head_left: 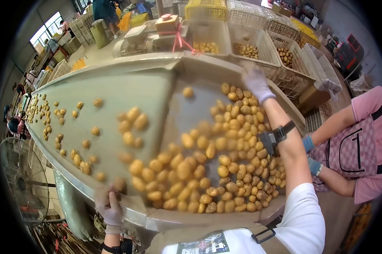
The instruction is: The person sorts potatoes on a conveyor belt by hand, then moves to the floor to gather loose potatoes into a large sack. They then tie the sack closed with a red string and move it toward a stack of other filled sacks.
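My left hand (108,207), in a pale glove, is at the near metal rim of the sorting table (133,215). Its fingers are closed on a blurred brown potato (119,184). My right hand (256,81), gloved too, reaches across to the far rim, close to the crates; motion smears its fingers. Under my right arm a dense heap of potatoes (237,169) covers the grey metal end of the table. More potatoes (133,122), blurred, lie on the pale green conveyor belt (127,93) to the left.
Beyond the far rim stand plastic crates (258,57) with some potatoes inside. A motor unit (136,42) sits behind the belt. On the right, a person in a pink checked apron (352,148) stands close. At lower left is a large fan (23,182). Other people are far back left.
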{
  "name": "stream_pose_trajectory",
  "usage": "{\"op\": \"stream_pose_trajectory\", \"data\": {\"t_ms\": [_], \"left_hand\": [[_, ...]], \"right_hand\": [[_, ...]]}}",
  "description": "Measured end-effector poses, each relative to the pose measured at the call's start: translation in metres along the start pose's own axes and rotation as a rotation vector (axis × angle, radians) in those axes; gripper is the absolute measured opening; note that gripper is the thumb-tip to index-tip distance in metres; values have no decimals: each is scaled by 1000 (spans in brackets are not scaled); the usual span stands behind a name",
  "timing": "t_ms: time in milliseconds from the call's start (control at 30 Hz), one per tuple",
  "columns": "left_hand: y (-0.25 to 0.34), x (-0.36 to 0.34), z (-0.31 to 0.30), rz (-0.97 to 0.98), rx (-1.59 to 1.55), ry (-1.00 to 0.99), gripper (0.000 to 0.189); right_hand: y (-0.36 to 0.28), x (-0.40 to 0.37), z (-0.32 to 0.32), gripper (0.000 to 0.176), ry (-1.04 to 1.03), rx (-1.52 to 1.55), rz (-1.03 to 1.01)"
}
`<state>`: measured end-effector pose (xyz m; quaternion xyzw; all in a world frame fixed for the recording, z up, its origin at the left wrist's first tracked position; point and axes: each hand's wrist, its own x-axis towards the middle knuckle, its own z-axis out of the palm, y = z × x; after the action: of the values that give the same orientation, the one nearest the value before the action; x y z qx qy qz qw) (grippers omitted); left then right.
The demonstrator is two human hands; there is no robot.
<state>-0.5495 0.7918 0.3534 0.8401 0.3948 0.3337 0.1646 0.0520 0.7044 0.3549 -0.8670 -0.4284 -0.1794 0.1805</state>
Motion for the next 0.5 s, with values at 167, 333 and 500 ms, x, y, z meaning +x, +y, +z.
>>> {"op": "stream_pose_trajectory", "data": {"t_ms": [167,333,500], "left_hand": [[7,-6,2,21,7,18,21],[8,-2,0,26,-60,28,21],[-9,12,-13,59,-34,27,19]], "right_hand": [[-12,-19,30,37,-606,2,117],[-37,-48,21,45,-616,74,-41],[-77,-70,-37,37,-323,157,-666]]}}
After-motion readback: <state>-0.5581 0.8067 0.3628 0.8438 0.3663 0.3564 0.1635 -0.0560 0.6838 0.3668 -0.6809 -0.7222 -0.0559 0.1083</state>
